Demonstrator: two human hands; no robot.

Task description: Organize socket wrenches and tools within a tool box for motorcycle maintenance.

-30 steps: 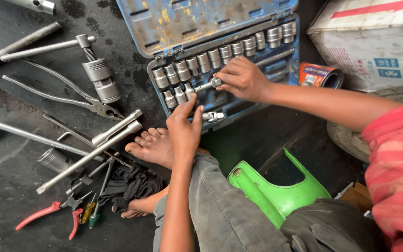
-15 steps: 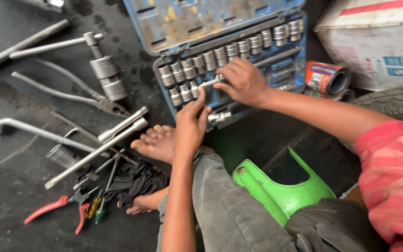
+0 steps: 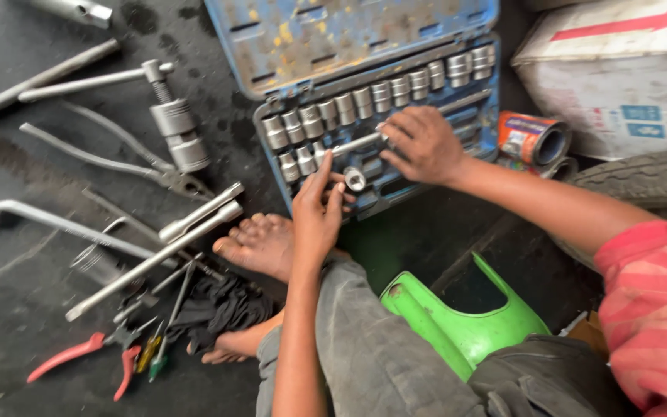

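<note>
Head view: we had our right hand (image 3: 424, 144) closed on a ratchet handle (image 3: 351, 145) lying across the blue socket case (image 3: 468, 116), while our left hand (image 3: 316, 212), fingers loose and gripping nothing, touched the case's near edge beside a loose socket (image 3: 355, 179). We judged it best to lift the handle straight up and steady the case, so the socket rows (image 3: 380, 96) behind it stayed seated.

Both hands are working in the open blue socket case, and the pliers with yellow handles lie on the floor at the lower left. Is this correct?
Not quite: the head view shows that the pliers have red handles, not yellow. The rest holds: the left hand and right hand are both in the open blue socket case, and the pliers lie on the floor at the lower left.
</note>
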